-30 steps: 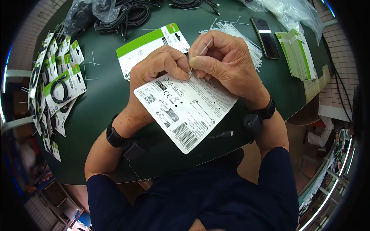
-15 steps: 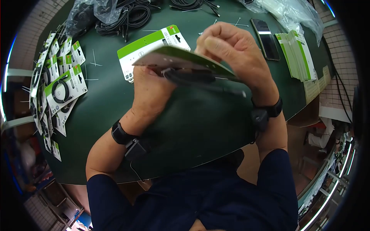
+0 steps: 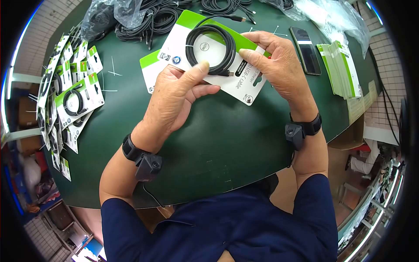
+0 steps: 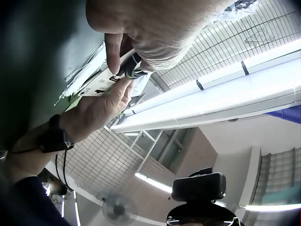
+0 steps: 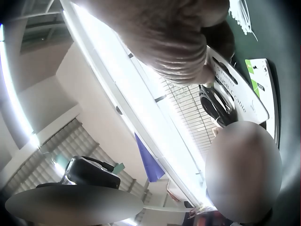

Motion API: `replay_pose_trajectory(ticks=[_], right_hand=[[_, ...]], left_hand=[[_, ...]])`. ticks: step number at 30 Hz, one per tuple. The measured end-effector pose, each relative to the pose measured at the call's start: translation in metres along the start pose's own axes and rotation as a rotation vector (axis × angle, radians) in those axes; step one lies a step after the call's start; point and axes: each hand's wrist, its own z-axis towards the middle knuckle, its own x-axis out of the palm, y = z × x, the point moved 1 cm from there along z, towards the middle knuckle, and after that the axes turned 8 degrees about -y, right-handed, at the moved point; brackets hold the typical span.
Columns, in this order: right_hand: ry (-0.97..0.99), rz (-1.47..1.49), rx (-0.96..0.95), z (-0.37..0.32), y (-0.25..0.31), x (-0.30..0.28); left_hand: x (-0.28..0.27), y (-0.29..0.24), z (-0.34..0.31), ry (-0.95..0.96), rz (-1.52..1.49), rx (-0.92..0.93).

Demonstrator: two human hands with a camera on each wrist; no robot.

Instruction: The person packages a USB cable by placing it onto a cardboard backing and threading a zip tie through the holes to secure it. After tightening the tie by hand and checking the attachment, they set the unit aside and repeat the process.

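Note:
Both hands hold a green and white cable card [image 3: 248, 89] tilted above the table, its printed front up. A black braided USB-C cable [image 3: 231, 51] lies coiled against that front, with a white tie at the coil's left side. My left hand [image 3: 163, 98] has its thumb over the coil's lower edge and other fingers behind or below the card. At the card's right end, my right hand [image 3: 283, 65] pinches it, thumb in front and fingers behind. In the right wrist view the coil [image 5: 218, 106] shows beside the card's lettering.
Another card [image 3: 149, 72] lies on the green table underneath. Finished-looking cable cards [image 3: 80, 98] are piled at the left. Black cables [image 3: 152, 22] and plastic bags lie at the back. A phone [image 3: 305, 50] and stacked cards [image 3: 340, 72] stand right; white cable ties [image 4: 89, 70] lie nearby.
The card has been turned over from its printed back to its front, showing the coiled cable. It has moved away from the body. The right hand has shifted from a thin white tie to the card's right end.

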Motion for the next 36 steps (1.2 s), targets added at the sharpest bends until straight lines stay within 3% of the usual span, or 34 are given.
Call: replay_pose_trajectory(ticks=[16, 21, 24, 25, 28, 31, 33, 36], right_hand=[[0.066, 0.065, 0.066, 0.001, 0.005, -0.004], [0.068, -0.013, -0.018, 0.004, 0.011, -0.018], [0.088, -0.022, -0.077, 0.001, 0.012, -0.022], [0.123, -0.031, -0.058, 0.0, 0.016, -0.021], [0.203, -0.044, -0.008, -0.004, 0.022, -0.017], [0.36, -0.22, -0.115, -0.005, 0.022, -0.011], [0.363, -0.222, -0.116, -0.008, 0.019, -0.005], [0.353, -0.239, -0.129, -0.01, 0.017, 0.0]], left_hand=[[0.002, 0.01, -0.004, -0.049, -0.043, -0.063], [0.002, -0.003, 0.0, -0.125, 0.117, 0.128], [-0.01, -0.024, 0.007, -0.205, 0.413, 0.605], [-0.013, -0.028, 0.006, -0.206, 0.416, 0.599], [-0.01, -0.044, -0.006, -0.082, 1.2, 0.985], [-0.001, -0.047, -0.017, 0.008, 1.413, 1.006], [0.0, -0.041, -0.022, 0.055, 1.518, 1.007], [0.002, -0.03, -0.027, 0.113, 1.597, 0.858]])
